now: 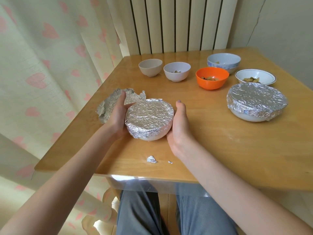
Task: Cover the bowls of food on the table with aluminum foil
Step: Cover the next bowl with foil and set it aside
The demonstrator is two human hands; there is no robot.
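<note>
A white bowl wrapped in foil stands near the table's front left. My left hand presses against its left side with straight fingers. My right hand presses flat against its right side. A second, larger foil-covered bowl stands at the right. Uncovered bowls line the back: a beige bowl, a white bowl with some food, an orange bowl with food, a blue patterned bowl stacked on another, and a shallow white bowl with food.
A crumpled foil sheet lies at the table's left edge behind my left hand. Two small foil scraps lie near the front edge. The wooden table stands against a radiator, with a curtain on the left.
</note>
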